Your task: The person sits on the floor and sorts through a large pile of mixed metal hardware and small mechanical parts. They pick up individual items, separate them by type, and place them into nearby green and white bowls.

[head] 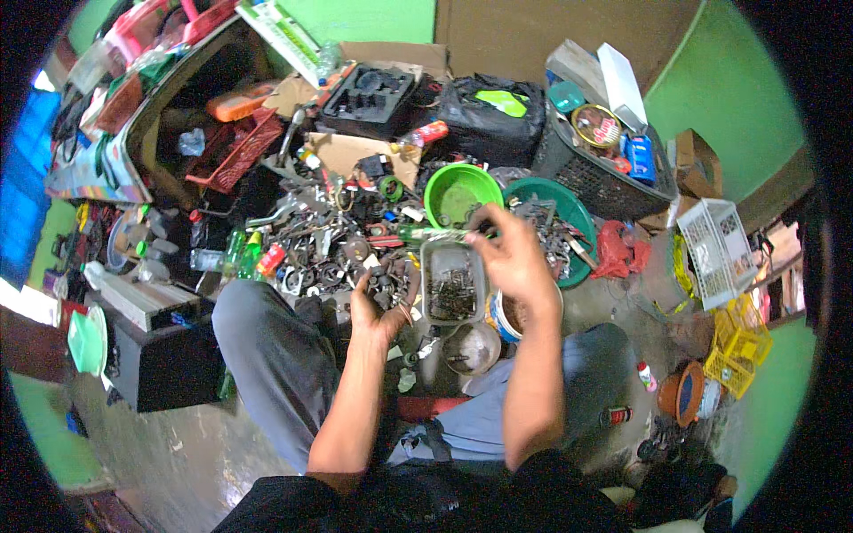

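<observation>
My right hand (510, 256), slightly blurred, is raised over the right edge of a clear plastic container (432, 316) that holds many small dark screws (456, 293). Its thumb and forefinger are at the end of a clear greenish plastic bottle (433, 234); whether they grip it cannot be told. My left hand (374, 310) is left of the container, among mixed metal parts (320, 220), fingers spread. A dark curved part lies by its fingers, and whether it is held is unclear. A white tub with brown contents (513, 313) is partly behind my right wrist. A round clear bowl (472, 350) stands below the container.
A light green basin (464, 175) and a dark green basin of metal parts (586, 230) stand beyond my right hand. A black basket (600, 173) is at the back right. A black box (166, 360) stands left of my knee. A red plastic bag (620, 250) lies right.
</observation>
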`<state>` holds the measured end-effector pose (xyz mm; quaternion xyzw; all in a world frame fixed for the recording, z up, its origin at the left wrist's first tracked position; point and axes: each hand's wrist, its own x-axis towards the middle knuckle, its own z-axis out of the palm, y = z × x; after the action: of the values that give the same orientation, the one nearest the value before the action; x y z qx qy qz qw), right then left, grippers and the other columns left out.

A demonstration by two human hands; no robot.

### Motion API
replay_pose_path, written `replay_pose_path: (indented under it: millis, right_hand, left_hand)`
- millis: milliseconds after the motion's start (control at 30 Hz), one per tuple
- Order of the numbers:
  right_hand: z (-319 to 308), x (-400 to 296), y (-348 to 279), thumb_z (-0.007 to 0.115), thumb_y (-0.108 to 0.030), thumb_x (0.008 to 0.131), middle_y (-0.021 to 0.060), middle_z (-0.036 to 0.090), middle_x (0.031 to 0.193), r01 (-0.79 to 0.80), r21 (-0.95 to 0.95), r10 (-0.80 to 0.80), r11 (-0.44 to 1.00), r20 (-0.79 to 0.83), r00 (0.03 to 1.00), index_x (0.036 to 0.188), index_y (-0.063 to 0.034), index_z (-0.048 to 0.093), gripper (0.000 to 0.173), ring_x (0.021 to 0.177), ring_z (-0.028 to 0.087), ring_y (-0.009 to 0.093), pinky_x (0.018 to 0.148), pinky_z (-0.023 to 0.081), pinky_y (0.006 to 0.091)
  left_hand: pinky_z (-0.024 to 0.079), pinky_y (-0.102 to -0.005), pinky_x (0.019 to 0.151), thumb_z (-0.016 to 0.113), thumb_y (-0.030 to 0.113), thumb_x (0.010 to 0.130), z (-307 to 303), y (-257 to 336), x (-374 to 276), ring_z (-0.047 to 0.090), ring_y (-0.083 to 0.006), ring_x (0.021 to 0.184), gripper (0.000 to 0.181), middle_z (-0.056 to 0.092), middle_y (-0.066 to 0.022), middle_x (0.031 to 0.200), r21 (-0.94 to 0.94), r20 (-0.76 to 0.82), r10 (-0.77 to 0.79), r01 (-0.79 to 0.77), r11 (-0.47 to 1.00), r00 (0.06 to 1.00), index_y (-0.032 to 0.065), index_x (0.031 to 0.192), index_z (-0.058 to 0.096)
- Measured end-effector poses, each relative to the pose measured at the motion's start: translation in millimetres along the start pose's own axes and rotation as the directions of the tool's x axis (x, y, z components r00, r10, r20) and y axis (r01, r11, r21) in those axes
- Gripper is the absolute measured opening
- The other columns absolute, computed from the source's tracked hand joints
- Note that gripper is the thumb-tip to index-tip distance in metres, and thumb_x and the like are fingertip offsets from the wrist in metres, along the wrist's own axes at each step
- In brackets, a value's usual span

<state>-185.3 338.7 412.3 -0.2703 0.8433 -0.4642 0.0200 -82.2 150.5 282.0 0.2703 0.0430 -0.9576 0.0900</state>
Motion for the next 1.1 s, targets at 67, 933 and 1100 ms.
replay_pose_path:
  millis: [67,933,1100]
  right_hand:
    - [-45,5,1,0.070,-0.010,0.084,0.0207,0.068,0.093,-0.044,-0.113,0.036,0.993,-0.066,0.997,0.097,-0.0004,0.062,0.019,0.090,0.067,0.038,0.080,0.050,0.0439]
    - [-141,-13,351,0.073,-0.017,0.078,0.0236,0.070,0.096,-0.625,-0.503,0.626,0.597,-0.195,0.755,0.093,-0.0020,0.072,0.021,0.097,0.068,0.037,0.088,0.052,0.0465]
    - [-109,29,262,0.070,-0.022,0.086,0.0236,0.070,0.094,-0.199,-0.363,0.203,0.910,-0.029,0.979,0.102,-0.0013,0.068,0.026,0.090,0.068,0.041,0.081,0.053,0.0478]
  left_hand:
    - [0.046,-0.0583,0.103,0.040,0.023,0.099,13,-21,-6,0.062,-0.0326,0.108,0.031,0.066,-0.0182,0.108,0.050,-0.069,-0.088,0.091,0.995,0.994,0.0022,0.110,0.060]
    - [0.045,-0.0562,0.105,0.047,0.024,0.099,107,-139,72,0.057,-0.0379,0.116,0.029,0.063,-0.0203,0.116,0.185,-0.033,-0.274,0.275,0.943,0.961,0.0035,0.112,0.061]
    - [0.042,-0.0573,0.106,0.046,0.027,0.099,103,-125,61,0.052,-0.0429,0.121,0.032,0.059,-0.0200,0.122,0.189,0.049,-0.321,0.307,0.933,0.946,0.0055,0.120,0.057]
